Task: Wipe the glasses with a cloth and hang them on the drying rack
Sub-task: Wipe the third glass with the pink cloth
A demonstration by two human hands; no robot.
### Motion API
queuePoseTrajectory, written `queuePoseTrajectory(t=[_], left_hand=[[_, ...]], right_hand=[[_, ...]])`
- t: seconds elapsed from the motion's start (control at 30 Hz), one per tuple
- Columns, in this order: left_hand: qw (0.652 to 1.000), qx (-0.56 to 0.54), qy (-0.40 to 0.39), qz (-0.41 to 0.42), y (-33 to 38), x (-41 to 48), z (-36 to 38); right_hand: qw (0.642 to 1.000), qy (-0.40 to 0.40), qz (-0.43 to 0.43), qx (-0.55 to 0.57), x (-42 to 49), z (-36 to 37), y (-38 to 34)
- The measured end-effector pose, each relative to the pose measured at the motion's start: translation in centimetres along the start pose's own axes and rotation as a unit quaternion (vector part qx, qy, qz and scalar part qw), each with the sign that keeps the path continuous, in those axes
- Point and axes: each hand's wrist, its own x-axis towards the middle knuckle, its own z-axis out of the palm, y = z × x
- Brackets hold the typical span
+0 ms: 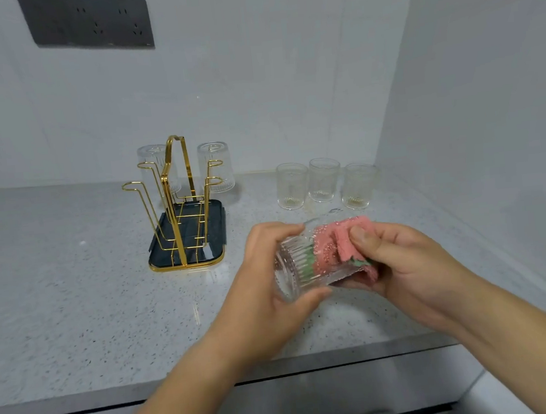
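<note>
Left hand (266, 294) gripped the ribbed glass (294, 266) sideways above the counter (73, 292) front edge; right hand (411, 267) pinched the pink cloth (330, 239) at its mouth

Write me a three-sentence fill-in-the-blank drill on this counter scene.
1. The right hand pushes a pink ____ into the glass held by the left hand.
2. ____ inverted glasses hang on the rack.
3. ____ upright glasses stand right of it.
Missing: cloth; two; three.

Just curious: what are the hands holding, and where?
Left hand grips the glass near its base; right hand pinches the pink cloth at its mouth.
</note>
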Motion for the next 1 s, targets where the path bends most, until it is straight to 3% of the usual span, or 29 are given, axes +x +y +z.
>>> queuePoseTrajectory(t=[0.07,0.13,0.2,0.27,0.33,0.4,0.5,0.57,0.63,0.7,0.77,0.83,0.9,0.93,1.0], left_hand=[[0.970,-0.184,-0.038,-0.153,0.9,0.3,0.0],[0.884,-0.363,-0.111,-0.274,1.6,0.6,0.0],[0.813,-0.459,-0.152,-0.323,1.9,0.8,-0.3],[0.799,-0.488,-0.128,-0.329,2.1,1.1,-0.7],[0.826,-0.468,-0.091,-0.302,2.3,1.1,-0.8],[0.890,-0.386,-0.069,-0.234,2.1,0.8,-1.0],[0.993,-0.099,-0.040,-0.059,1.1,0.2,-1.1],[1.000,0.019,-0.009,0.018,0.8,0.1,-0.9],[0.991,-0.119,-0.021,-0.062,1.4,0.4,-0.7],[0.923,-0.321,-0.074,-0.196,2.1,0.7,-0.5],[0.851,-0.423,-0.104,-0.292,2.4,1.1,-0.7],[0.829,-0.453,-0.095,-0.315,2.4,1.1,-0.9],[0.858,-0.424,-0.077,-0.279,2.1,1.0,-0.9],[0.895,-0.369,-0.073,-0.239,2.0,0.7,-1.0],[0.980,-0.157,-0.039,-0.114,1.3,0.3,-0.9]], right_hand=[[0.999,-0.016,-0.039,-0.017,-0.3,0.1,-0.1],[0.993,-0.021,-0.089,-0.080,-0.8,0.4,-0.1],[0.979,-0.028,-0.137,-0.152,-1.2,0.4,0.1],[0.974,-0.032,-0.147,-0.171,-1.4,0.4,0.3],[0.975,-0.035,-0.138,-0.169,-1.6,0.4,0.6],[0.979,-0.027,-0.127,-0.157,-1.7,0.4,0.7],[0.989,-0.021,-0.103,-0.106,-1.4,0.1,0.8],[0.994,-0.010,-0.090,-0.054,-1.0,0.0,0.9],[0.995,-0.011,-0.091,-0.028,-0.7,0.0,0.6],[0.992,-0.013,-0.109,-0.063,-0.9,0.3,0.2],[0.985,-0.017,-0.131,-0.111,-1.1,0.4,0.1],[0.982,-0.023,-0.134,-0.129,-1.3,0.5,0.2],[0.983,-0.023,-0.124,-0.137,-1.4,0.4,0.4],[0.984,-0.019,-0.116,-0.134,-1.3,0.4,0.4],[0.989,-0.010,-0.096,-0.108,-1.1,0.2,0.6]])
